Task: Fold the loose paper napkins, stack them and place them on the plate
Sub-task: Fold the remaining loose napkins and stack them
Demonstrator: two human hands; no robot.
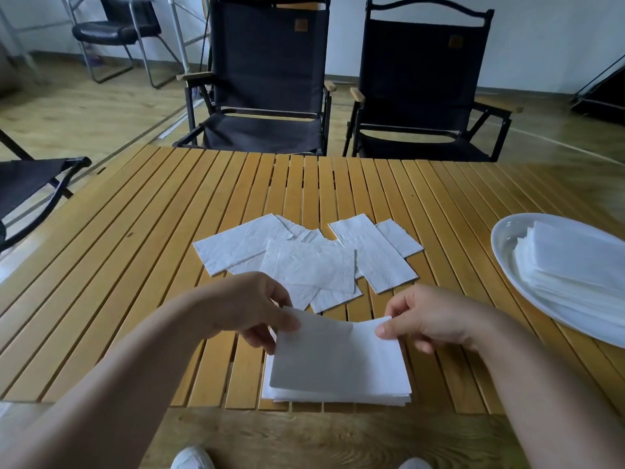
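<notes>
Napkin [333,353] pinched at far corners by your left hand [248,308] and right hand [431,319], long axis left-right over the stack [338,397]; plate [504,252] lies nearer your right hand.

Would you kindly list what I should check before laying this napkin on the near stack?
1. Left hand pinches held napkin: ok.
2. Right hand pinches its other corner: ok.
3. Near stack sits beneath it: ok.
4. Held napkin's edges aligned: cannot tell.
5. Loose napkins all folded: not ok, several remain.
6. Plate reachable at right: ok, likely.
</notes>
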